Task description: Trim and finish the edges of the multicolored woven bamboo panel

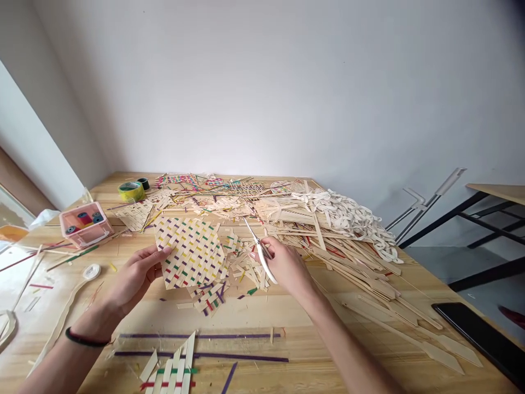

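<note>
My left hand grips the left edge of a square woven mat made of pale strips with purple, green, red and yellow bits, holding it tilted above the wooden table. My right hand is closed around the white handles of a pair of scissors, whose blades point up and left, just right of the mat. A black band sits on my left wrist. Small offcuts lie under the mat.
A big heap of pale strips and woven pieces covers the back and right. A pink box of thread spools, tape rolls, purple strips, a partly woven piece and a black phone lie around.
</note>
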A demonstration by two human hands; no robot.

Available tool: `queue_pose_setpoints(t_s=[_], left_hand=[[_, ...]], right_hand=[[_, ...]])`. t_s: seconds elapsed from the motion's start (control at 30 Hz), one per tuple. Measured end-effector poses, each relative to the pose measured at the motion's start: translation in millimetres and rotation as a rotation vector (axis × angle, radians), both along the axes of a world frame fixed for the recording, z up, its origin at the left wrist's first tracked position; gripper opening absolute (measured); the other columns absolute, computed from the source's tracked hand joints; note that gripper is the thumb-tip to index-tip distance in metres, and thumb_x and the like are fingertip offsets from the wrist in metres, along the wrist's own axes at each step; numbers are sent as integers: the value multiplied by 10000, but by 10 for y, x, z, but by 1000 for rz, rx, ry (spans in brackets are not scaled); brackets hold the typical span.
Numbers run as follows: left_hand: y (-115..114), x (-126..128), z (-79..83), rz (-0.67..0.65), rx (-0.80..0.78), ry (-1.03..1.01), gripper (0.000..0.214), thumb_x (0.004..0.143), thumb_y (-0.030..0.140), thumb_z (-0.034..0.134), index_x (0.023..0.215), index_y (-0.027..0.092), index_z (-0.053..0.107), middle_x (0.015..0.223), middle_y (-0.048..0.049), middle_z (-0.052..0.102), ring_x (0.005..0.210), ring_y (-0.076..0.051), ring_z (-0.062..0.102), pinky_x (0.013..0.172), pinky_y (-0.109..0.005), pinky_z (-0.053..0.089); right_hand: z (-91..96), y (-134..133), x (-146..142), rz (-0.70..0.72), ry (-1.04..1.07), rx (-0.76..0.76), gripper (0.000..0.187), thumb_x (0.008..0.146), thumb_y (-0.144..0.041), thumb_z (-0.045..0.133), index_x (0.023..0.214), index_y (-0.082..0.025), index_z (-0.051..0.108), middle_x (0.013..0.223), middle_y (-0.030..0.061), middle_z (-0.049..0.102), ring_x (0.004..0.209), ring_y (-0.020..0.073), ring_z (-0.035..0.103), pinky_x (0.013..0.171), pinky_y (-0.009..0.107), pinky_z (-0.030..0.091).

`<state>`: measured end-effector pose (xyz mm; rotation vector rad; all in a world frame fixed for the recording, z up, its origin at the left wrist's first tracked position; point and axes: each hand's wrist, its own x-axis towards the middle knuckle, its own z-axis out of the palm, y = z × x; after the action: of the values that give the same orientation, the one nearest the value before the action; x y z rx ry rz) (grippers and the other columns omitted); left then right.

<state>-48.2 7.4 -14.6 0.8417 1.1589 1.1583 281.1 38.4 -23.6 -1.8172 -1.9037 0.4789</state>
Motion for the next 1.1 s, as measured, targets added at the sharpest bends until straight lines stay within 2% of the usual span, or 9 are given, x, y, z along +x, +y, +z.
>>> queue_pose_setpoints(t_s=[0.1,0.2,0.37,0.47,0.57,0.73,0.9,1.0,1.1], left_hand=[[-4,19,14,-58,58,-15,262,759,381,924,885,174,826,908,-42,808,816,-195,711,739,-241,598],[3,19,4,-88,94,-37,283,787,387,904,952,168,834,966,-67,823,855,-231,740,762,-281,622],[17,13,-6,-29,90,-60,305,710,392,959,882,171,840,890,-52,803,826,-203,722,769,-242,633],[12,26,17,-25,84,-74,317,659,410,983,815,174,840,824,-53,790,816,-206,718,764,-228,633],[0,51,48,-14,87,-90,306,623,413,995,741,190,822,770,-34,772,800,-213,722,743,-231,631],[-23,79,101,-10,122,-100,353,628,431,983,786,166,812,748,-38,742,754,-211,716,764,-289,641],[-20,49,121,9,134,-86,214,717,310,938,766,174,780,708,0,695,679,-157,669,715,-241,622],[-16,32,127,-2,121,-80,166,790,248,890,733,177,752,702,26,696,667,-130,645,690,-203,600],[-12,21,134,-21,97,-75,107,871,146,815,784,163,754,727,53,719,708,-118,652,723,-184,585]], right_hand=[[13,29,19,-23,-104,-47,232,932,-344,692,1123,-218,723,831,53,778,710,223,666,593,293,299],[-9,49,34,-10,-114,-54,230,927,-309,720,1138,-216,719,896,64,797,786,237,702,608,289,316],[-89,83,77,36,-92,-27,179,907,-179,725,1085,-199,728,1006,82,802,917,235,726,699,269,399],[-140,121,110,63,-71,-5,247,898,-75,665,1100,-200,732,1086,73,794,964,207,722,786,253,446],[-188,162,134,59,-67,14,258,897,-68,647,1114,-177,735,1106,93,785,990,216,718,843,263,473],[-212,181,132,27,-85,51,374,887,-39,621,1228,-154,723,1211,143,752,1096,245,701,949,298,478],[-133,155,86,32,-105,65,305,878,-53,660,1159,-102,767,1134,177,715,1073,263,681,970,319,488],[-10,127,78,54,-90,80,203,876,-71,693,1049,-105,793,1090,151,691,1038,237,675,976,293,494],[217,-15,93,33,-63,147,267,926,-71,629,1159,-99,757,1191,159,656,1103,231,652,1049,316,470]])
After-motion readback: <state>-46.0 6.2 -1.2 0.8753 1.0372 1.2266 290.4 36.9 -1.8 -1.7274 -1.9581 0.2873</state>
